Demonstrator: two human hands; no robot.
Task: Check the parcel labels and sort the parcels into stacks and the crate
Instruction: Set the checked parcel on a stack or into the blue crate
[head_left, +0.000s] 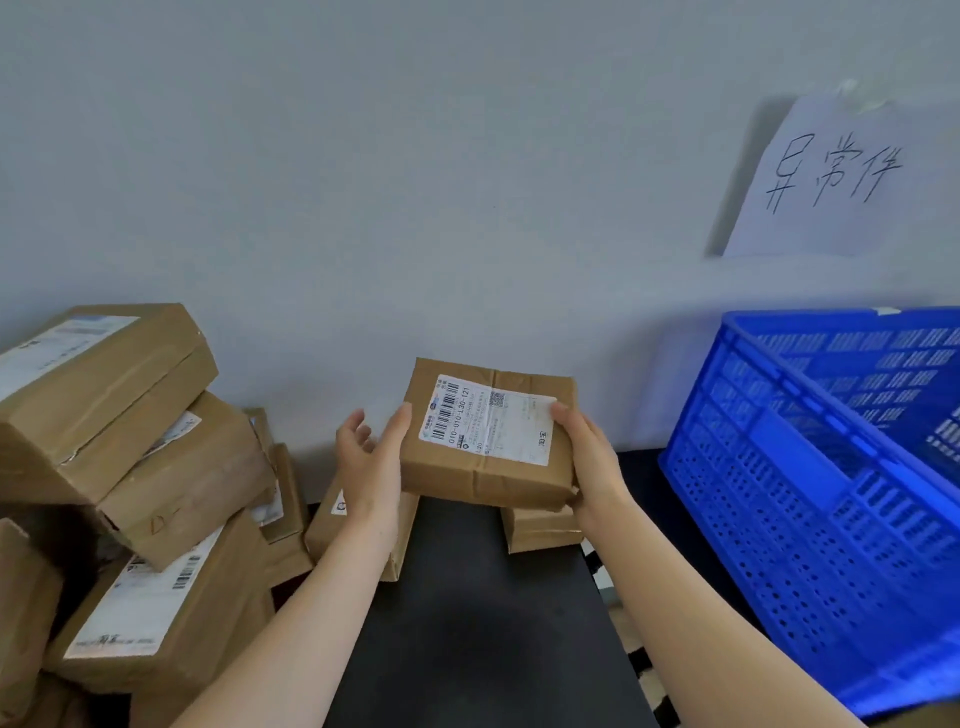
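Held parcel: the held parcel (462, 480), flat and wrapped in taped brown paper, is in the middle of the frame, lifted above the black table (467, 613) with its top tipped toward the camera
Label: the shipping label (488, 423) is white and faces up on the parcel's top; it has a barcode at its left end, a small square code near the middle and the line 010-010-L30-121, and the rest is too small to read
Right grip: the right hand (589, 457) clasps the parcel's right edge, with the thumb pressed on the label's right end and the fingers hidden underneath
Left grip: the left hand (366, 462) stands at the parcel's left edge, with the thumb straight and touching that side; the fingers are loosely spread, apart from the paper and holding nothing
Below, centre left: a small parcel (324, 525) lies on the table under the left wrist
Below, centre right: another small parcel (540, 530) lies on the table just under the held one's right corner
Left of frame: a pile of parcels (130, 457), larger brown boxes leaning on one another, several with white labels
Right of frame: the blue crate (769, 499) has perforated walls and stands beside the table's right end
Upper right: a paper sign (831, 176) with handwritten characters is fixed to the pale wall above the crate
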